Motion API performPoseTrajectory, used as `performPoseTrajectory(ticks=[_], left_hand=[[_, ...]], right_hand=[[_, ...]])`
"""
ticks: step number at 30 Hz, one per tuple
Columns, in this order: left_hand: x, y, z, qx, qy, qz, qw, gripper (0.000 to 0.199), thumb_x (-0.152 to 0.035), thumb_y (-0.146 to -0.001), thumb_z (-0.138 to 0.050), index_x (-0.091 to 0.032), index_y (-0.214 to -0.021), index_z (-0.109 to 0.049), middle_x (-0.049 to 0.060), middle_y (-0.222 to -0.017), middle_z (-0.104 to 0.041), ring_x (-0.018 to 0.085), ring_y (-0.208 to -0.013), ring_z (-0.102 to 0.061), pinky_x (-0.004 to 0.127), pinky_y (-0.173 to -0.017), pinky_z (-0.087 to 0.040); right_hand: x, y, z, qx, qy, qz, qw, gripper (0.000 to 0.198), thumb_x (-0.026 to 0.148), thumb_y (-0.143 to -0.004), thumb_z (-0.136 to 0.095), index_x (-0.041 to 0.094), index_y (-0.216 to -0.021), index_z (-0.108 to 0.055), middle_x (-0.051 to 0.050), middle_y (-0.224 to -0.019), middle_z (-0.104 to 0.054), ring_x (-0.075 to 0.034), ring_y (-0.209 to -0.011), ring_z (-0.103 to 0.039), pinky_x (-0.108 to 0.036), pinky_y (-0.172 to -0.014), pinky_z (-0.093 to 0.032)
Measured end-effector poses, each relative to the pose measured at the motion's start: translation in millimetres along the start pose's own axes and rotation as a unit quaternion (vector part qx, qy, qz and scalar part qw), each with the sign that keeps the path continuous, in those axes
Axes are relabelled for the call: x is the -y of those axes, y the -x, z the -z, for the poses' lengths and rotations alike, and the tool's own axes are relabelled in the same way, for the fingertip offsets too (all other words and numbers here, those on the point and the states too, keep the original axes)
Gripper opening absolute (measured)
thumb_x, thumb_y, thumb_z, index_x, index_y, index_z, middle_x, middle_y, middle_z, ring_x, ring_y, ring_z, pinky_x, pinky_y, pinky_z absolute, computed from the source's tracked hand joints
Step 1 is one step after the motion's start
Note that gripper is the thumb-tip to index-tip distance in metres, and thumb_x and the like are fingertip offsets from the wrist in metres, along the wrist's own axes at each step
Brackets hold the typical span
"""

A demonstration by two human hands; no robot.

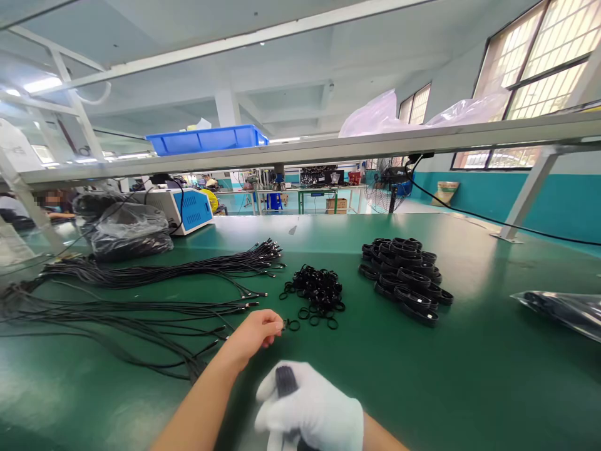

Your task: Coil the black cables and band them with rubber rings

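Note:
My left hand (257,333) is bare and closed in a pinch, its fingertips at the near edge of a small black ring (293,326). The ring seems to be caught by a short tab at the fingertips. Just beyond is a pile of similar small black rings (320,289), a few lying loose around it. My right hand (312,407), in a white glove, is wrapped around a coiled black cable (285,381); the palm hides much of the coil. Left of my hands, long black cables (154,307) lie in bunches with their plug ends pointing right.
A stack of coiled black cables (406,275) stands right of centre on the green table (469,376). At the right edge lies a clear plastic bag (568,310). Behind left are a bagged bundle (131,228) and a blue-white machine (188,210). An overhead shelf (300,150) carries a blue tray (206,140).

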State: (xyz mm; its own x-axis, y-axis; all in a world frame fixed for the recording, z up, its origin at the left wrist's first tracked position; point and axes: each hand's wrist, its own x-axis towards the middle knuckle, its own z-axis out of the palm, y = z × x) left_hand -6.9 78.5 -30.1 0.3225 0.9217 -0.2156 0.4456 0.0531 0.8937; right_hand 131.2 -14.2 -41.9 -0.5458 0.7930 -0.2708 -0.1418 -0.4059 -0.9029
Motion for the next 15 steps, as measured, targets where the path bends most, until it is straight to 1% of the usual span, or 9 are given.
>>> performPoseTrajectory(ticks=[1, 3, 4, 5, 6, 8, 11, 13, 15], left_hand=[[-1, 10, 1, 0.011, 0.042, 0.000, 0.999, 0.017, -0.030, -0.080, -0.057, -0.014, -0.075, -0.055, -0.002, -0.068, -0.056, 0.009, -0.057, -0.050, 0.023, -0.056, -0.040], [0, 30, -1, 0.033, 0.117, 0.003, 0.993, 0.019, -0.033, -0.076, -0.058, -0.016, -0.071, -0.050, -0.003, -0.066, -0.053, 0.008, -0.054, -0.045, 0.022, -0.054, -0.035], [1, 40, -2, 0.042, 0.148, 0.007, 0.988, 0.021, -0.035, -0.074, -0.058, -0.017, -0.071, -0.048, -0.003, -0.066, -0.052, 0.008, -0.054, -0.043, 0.022, -0.054, -0.034], [2, 48, -5, 0.050, 0.174, 0.011, 0.983, 0.023, -0.037, -0.072, -0.059, -0.017, -0.071, -0.047, -0.003, -0.066, -0.052, 0.008, -0.054, -0.042, 0.022, -0.054, -0.033], [4, 54, -8, 0.056, 0.196, 0.016, 0.979, 0.024, -0.037, -0.071, -0.060, -0.017, -0.071, -0.047, -0.003, -0.067, -0.051, 0.008, -0.054, -0.042, 0.022, -0.054, -0.032], [8, 62, -15, 0.063, 0.229, 0.021, 0.971, 0.025, -0.037, -0.070, -0.061, -0.017, -0.071, -0.047, -0.002, -0.067, -0.051, 0.008, -0.054, -0.040, 0.022, -0.054, -0.031], [12, 66, -26, 0.066, 0.256, 0.019, 0.964, 0.025, -0.036, -0.070, -0.062, -0.016, -0.069, -0.047, -0.002, -0.067, -0.050, 0.008, -0.054, -0.039, 0.022, -0.054, -0.029], [14, 68, -30, 0.070, 0.272, 0.014, 0.960, 0.027, -0.039, -0.070, -0.062, -0.017, -0.069, -0.047, -0.002, -0.066, -0.049, 0.009, -0.056, -0.038, 0.022, -0.054, -0.029], [18, 69, -31, 0.071, 0.281, -0.002, 0.957, 0.029, -0.043, -0.070, -0.063, -0.018, -0.070, -0.047, -0.002, -0.066, -0.047, 0.011, -0.059, -0.038, 0.022, -0.055, -0.029]], right_hand=[[2, -3, -1, -0.066, -0.003, 0.012, 0.998, 0.033, 0.019, -0.057, -0.061, 0.016, -0.088, -0.051, 0.004, -0.049, -0.056, -0.010, -0.036, -0.049, -0.019, -0.037, -0.036], [5, -9, -1, -0.211, 0.016, 0.049, 0.976, 0.032, 0.018, -0.059, -0.054, 0.016, -0.090, -0.048, 0.006, -0.047, -0.053, -0.008, -0.031, -0.041, -0.018, -0.034, -0.030], [5, -11, -1, -0.267, 0.029, 0.067, 0.961, 0.032, 0.017, -0.058, -0.053, 0.016, -0.090, -0.048, 0.005, -0.051, -0.054, -0.007, -0.032, -0.041, -0.018, -0.033, -0.029], [5, -13, 0, -0.303, 0.036, 0.082, 0.949, 0.032, 0.017, -0.058, -0.052, 0.017, -0.089, -0.048, 0.004, -0.057, -0.056, -0.007, -0.035, -0.042, -0.018, -0.033, -0.030], [4, -14, 0, -0.320, 0.037, 0.094, 0.942, 0.031, 0.018, -0.058, -0.053, 0.017, -0.089, -0.047, 0.003, -0.064, -0.057, -0.007, -0.039, -0.045, -0.019, -0.034, -0.031], [1, -16, 1, -0.315, 0.045, 0.111, 0.942, 0.031, 0.019, -0.058, -0.054, 0.018, -0.088, -0.047, 0.003, -0.070, -0.056, -0.007, -0.044, -0.046, -0.019, -0.035, -0.032], [-6, -18, 2, -0.319, 0.084, 0.113, 0.937, 0.026, 0.020, -0.060, -0.053, 0.019, -0.086, -0.048, 0.006, -0.057, -0.048, -0.007, -0.040, -0.038, -0.019, -0.036, -0.028], [-10, -21, 4, -0.339, 0.112, 0.121, 0.926, 0.021, 0.017, -0.060, -0.050, 0.020, -0.081, -0.047, 0.008, -0.052, -0.043, -0.007, -0.041, -0.036, -0.020, -0.038, -0.028], [-11, -26, 7, -0.366, 0.150, 0.136, 0.908, 0.017, 0.014, -0.058, -0.049, 0.020, -0.074, -0.045, 0.007, -0.052, -0.040, -0.008, -0.046, -0.038, -0.020, -0.042, -0.030]])
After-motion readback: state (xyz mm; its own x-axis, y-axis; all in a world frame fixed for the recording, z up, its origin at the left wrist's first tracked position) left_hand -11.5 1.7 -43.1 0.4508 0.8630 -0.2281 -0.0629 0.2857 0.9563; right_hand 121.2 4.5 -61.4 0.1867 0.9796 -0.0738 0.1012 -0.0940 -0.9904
